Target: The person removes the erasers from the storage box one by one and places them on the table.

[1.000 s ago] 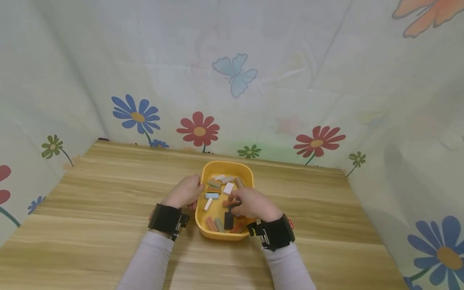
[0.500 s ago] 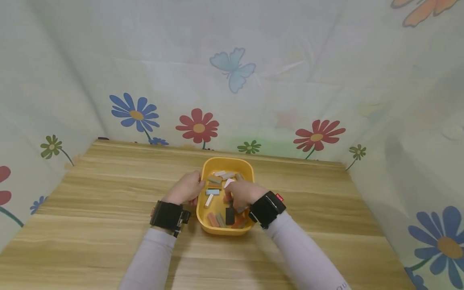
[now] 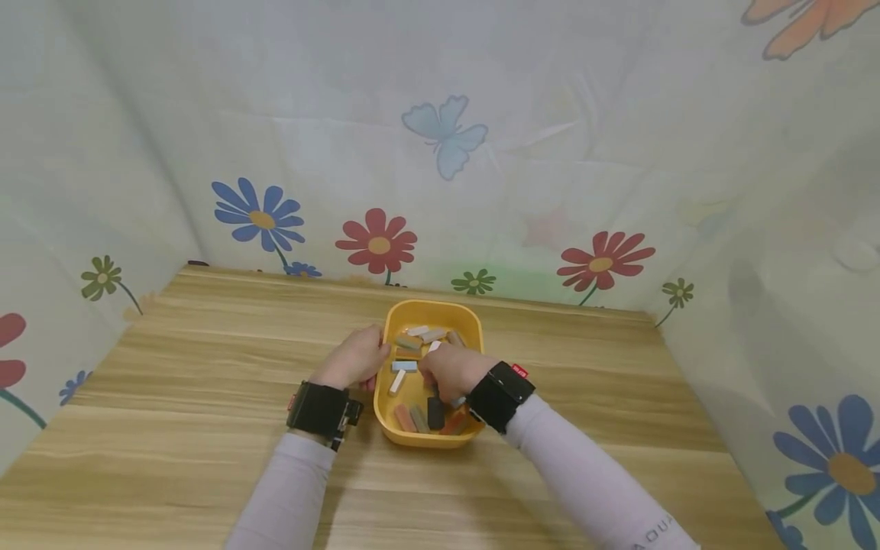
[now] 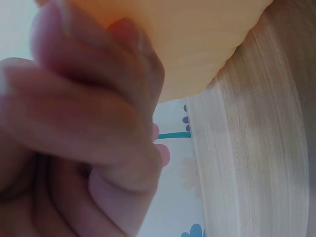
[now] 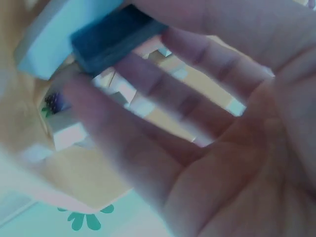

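Note:
A yellow plastic bin holding several small oblong blocks stands on the table. My left hand grips its left side, fingers curled at the rim; the bin wall is above those fingers in the left wrist view. Reaching inside, my right hand pinches a dark block between thumb and fingers. A pale blue block is close beside that one. In the head view, a black block lies below the right hand, a light blue block to its left. The right fingertips are hidden from the head camera.
White, tan and orange blocks lie about the bin, among them a white block and an orange block. Wood-grain table surrounds the bin. A flower-printed cloth closes off the back and sides.
My right hand has turned, its wrist swinging inward and the fingers reaching down and slightly left over the blocks. My left hand stays on the bin's side.

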The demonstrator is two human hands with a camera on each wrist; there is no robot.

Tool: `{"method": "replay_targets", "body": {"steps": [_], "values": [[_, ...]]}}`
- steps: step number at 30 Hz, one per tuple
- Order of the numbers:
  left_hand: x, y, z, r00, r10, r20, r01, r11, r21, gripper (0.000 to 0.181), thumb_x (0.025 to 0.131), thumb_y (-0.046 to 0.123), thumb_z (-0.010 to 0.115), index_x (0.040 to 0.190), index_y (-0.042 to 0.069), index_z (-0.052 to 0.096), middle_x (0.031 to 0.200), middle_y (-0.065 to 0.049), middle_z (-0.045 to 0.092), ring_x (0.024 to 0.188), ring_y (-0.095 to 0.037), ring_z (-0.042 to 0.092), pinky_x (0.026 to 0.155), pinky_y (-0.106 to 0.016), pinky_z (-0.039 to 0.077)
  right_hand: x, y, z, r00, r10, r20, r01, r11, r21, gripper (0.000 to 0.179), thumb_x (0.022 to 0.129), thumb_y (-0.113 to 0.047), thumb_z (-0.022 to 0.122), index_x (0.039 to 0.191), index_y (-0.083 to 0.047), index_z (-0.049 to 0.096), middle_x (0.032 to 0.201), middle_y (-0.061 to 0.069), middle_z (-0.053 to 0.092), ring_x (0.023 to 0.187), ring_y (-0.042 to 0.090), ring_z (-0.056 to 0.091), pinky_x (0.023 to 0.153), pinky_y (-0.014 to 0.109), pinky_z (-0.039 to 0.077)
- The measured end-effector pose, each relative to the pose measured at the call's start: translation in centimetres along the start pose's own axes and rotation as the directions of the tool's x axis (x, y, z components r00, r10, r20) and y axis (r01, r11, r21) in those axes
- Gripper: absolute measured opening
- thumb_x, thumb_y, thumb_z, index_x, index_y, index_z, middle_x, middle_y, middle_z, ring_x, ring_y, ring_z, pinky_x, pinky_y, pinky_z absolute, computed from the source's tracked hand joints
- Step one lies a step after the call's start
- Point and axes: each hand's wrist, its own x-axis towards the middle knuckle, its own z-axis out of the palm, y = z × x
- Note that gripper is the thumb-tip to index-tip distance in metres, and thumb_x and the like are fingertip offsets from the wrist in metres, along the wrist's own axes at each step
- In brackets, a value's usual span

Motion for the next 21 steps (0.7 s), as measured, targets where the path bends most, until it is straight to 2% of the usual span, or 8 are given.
{"method": "replay_targets", "body": {"steps": [4,6,7,10,15,21], "values": [[0.0,0.0,0.1,1.0,0.015,0.0,-0.015,1.0,0.002,0.016,0.093,0.016,0.039,0.1,0.003,0.046,0.053,-0.011,0.055,0.035,-0.02,0.052,0.035,-0.03,0.043,-0.5,0.8,-0.4,0.998,-0.02,-0.067,0.026,0.996,0.085,0.022,0.067,-0.01,0.073,0.083,-0.013,0.057,0.072,-0.005,0.052,0.068,0.013,0.046,0.06,0.024,0.037],[0.1,0.0,0.1,1.0,0.016,-0.001,-0.016,1.0,0.007,0.016,0.093,0.016,0.039,0.1,0.003,0.046,0.054,-0.011,0.055,0.035,-0.02,0.052,0.035,-0.03,0.043,-1.1,1.4,-0.9,0.993,-0.012,-0.113,0.028,0.99,0.139,0.025,0.068,-0.019,0.074,0.084,-0.012,0.055,0.071,-0.003,0.051,0.064,0.014,0.046,0.054,0.024,0.038],[0.0,-0.1,0.1,1.0,0.014,0.0,-0.014,1.0,0.012,0.016,0.093,0.016,0.039,0.1,0.003,0.046,0.054,-0.011,0.055,0.035,-0.02,0.052,0.035,-0.03,0.043,-1.4,1.6,-1.2,0.99,-0.008,-0.143,0.032,0.986,0.164,0.029,0.069,-0.026,0.074,0.084,-0.013,0.054,0.07,-0.002,0.051,0.062,0.013,0.047,0.052,0.024,0.039],[-0.1,-0.2,0.1,1.0,0.013,-0.004,-0.012,1.0,0.023,0.017,0.093,0.017,0.039,0.103,0.004,0.045,0.055,-0.011,0.055,0.036,-0.02,0.052,0.035,-0.029,0.043,-2.8,2.4,-2.0,0.969,0.012,-0.246,0.04,0.978,0.205,0.029,0.069,-0.026,0.072,0.087,-0.013,0.053,0.07,-0.002,0.052,0.06,0.013,0.047,0.051,0.024,0.039],[-0.1,-0.4,0.1,1.0,0.013,-0.016,-0.012,0.999,0.038,0.017,0.093,0.016,0.039,0.103,0.004,0.045,0.056,-0.011,0.054,0.036,-0.02,0.052,0.035,-0.028,0.042,-5.6,5.0,-3.0,0.919,0.109,-0.38,-0.012,0.968,0.25,0.026,0.072,-0.017,0.066,0.095,-0.014,0.054,0.074,0.0,0.052,0.063,0.015,0.047,0.055,0.027,0.04],[-0.1,-0.2,0.1,1.0,0.025,-0.019,-0.024,0.999,0.034,0.02,0.093,0.017,0.039,0.106,0.003,0.045,0.056,-0.01,0.054,0.037,-0.019,0.052,0.035,-0.028,0.042,-9.1,9.1,-2.0,0.841,0.26,-0.474,-0.072,0.923,0.378,0.03,0.077,-0.016,0.063,0.106,-0.015,0.055,0.084,0.004,0.057,0.073,0.019,0.052,0.062,0.033,0.043]]}}
